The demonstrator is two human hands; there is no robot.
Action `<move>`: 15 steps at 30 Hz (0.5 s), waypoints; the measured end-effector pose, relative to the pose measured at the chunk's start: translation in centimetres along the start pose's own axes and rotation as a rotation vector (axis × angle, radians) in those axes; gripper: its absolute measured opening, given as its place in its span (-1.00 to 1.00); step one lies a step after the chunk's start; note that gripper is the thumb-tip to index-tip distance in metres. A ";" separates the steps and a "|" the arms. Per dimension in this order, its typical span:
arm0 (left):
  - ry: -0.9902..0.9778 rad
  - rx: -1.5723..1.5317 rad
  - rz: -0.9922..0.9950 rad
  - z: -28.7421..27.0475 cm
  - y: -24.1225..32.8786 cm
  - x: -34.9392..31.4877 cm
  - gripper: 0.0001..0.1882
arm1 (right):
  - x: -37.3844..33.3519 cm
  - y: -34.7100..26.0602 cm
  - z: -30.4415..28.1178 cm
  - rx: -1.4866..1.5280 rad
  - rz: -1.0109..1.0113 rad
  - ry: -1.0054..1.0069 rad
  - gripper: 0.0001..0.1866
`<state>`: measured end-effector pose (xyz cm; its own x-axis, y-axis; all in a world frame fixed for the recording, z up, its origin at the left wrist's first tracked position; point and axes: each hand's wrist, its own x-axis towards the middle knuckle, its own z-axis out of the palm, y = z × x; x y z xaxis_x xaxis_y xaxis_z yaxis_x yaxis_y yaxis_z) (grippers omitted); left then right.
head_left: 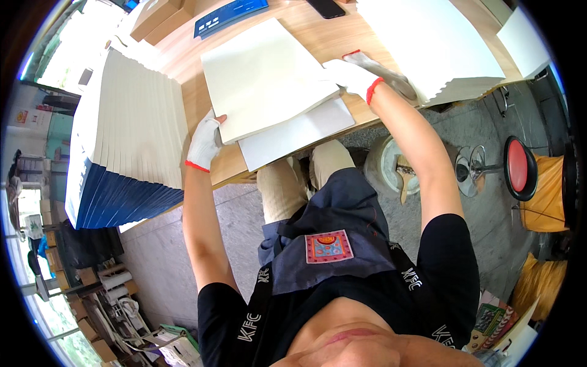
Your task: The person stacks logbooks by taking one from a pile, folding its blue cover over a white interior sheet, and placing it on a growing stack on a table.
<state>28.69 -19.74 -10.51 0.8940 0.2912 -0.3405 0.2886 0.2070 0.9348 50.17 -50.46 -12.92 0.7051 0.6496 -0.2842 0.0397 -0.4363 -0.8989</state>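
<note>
A thick cream-white block of paper [269, 79] lies slightly turned on the wooden table in front of me. Under its near edge, a white sheet [299, 131] sticks out toward me. My left hand [205, 142], in a white glove with a red cuff, grips the block's near left corner, its bare thumb on top. At the right edge is my right hand [354, 78], gloved the same way, with its fingers closed at the paper's side; their tips are partly hidden. Beside it lies a loose greyish-white glove [391, 76] with a red cuff.
A long row of blue-covered paper blocks [131, 122] stands at the left. White sheets [434, 43] are stacked at the right. Toward the back are a blue booklet [232, 16], a phone [327, 7] and a cardboard box [162, 21]. Below the table, a brush [403, 177] rests on a bucket [379, 162].
</note>
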 end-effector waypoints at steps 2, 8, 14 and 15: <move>-0.002 -0.037 0.050 -1.0 -1.2 0.5 -0.45 | 0.4 -0.3 0.0 0.015 0.008 -0.052 -0.55; 0.063 -0.034 0.050 -0.2 -2.0 2.4 -0.52 | 0.5 0.0 -0.3 -0.358 -0.043 0.125 -0.43; 0.307 1.038 -0.055 2.0 1.5 -1.4 -0.43 | -2.3 -2.6 1.0 -0.696 0.036 0.283 -0.34; 0.364 1.128 0.065 2.0 0.9 -2.6 -0.38 | -3.0 -2.5 1.4 -0.723 -0.029 0.390 -0.31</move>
<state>27.34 -22.20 -8.64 0.8208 0.5569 -0.1272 0.5480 -0.7049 0.4503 46.94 -50.45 -10.30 0.8868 0.4621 -0.0083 0.4141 -0.8025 -0.4296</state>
